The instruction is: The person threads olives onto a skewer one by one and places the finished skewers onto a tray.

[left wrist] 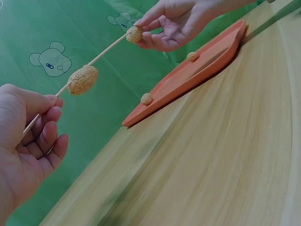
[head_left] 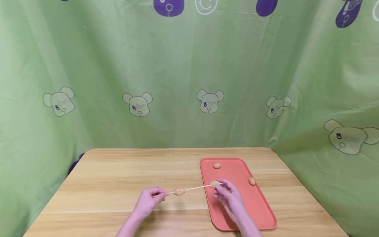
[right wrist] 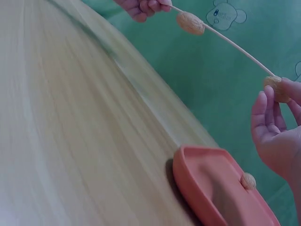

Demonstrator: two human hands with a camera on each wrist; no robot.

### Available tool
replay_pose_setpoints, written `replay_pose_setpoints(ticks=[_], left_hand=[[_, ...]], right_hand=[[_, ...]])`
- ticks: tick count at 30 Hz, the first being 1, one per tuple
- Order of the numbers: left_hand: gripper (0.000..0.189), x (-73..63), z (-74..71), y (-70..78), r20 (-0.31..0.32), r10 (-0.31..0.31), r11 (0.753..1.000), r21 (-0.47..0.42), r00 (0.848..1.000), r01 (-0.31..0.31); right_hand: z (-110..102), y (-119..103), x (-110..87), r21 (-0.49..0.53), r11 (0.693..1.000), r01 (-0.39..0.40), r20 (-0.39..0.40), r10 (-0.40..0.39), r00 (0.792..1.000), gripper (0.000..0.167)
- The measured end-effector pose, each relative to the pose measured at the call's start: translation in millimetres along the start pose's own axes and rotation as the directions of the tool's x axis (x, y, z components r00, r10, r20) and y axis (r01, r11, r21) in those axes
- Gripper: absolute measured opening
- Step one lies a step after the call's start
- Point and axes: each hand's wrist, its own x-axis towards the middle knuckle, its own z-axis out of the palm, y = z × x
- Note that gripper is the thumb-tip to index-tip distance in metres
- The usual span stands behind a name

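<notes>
A thin wooden skewer (head_left: pixel 196 188) is held up between both hands over the table. My left hand (head_left: pixel 149 199) pinches it near its left end, thumb against the fingers. Just beyond those fingertips, a wrinkled tan oval ball (left wrist: pixel 83 80), walnut-like in look, sits threaded on the stick. At the skewer's right end, my right hand (head_left: pixel 232 200) pinches a second wrinkled ball (right wrist: pixel 275 89) between thumb and fingertips. The stick runs up to this ball, partly hidden by the fingers. In the head view the right hand is over the tray.
A coral-red tray (head_left: pixel 242 204) lies on the right part of the wooden table (head_left: pixel 118 177). One loose ball (head_left: pixel 217 165) lies near its far end, another ball (head_left: pixel 252 181) at its right rim. A green patterned curtain (head_left: pixel 177 65) hangs behind and beside the table.
</notes>
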Motion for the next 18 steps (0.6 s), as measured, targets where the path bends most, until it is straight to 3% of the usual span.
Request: replay_pose_setpoints(ticks=[5, 18], left_hand=[[0.014, 0.1, -0.2, 0.3, -0.005, 0.000, 1.000, -0.020, 1.000, -0.001], [0.014, -0.3, -1.8, 4.5, -0.015, -0.010, 0.999, -0.037, 1.000, 0.009]], right_hand=[[4.5, -0.4, 1.5, 0.090, 0.996, 0.025, 0.028, -0.028, 0.999, 0.023], [9.0, 1.7, 0.6, 0.118, 0.992, 0.046, 0.037, -0.051, 0.998, 0.025]])
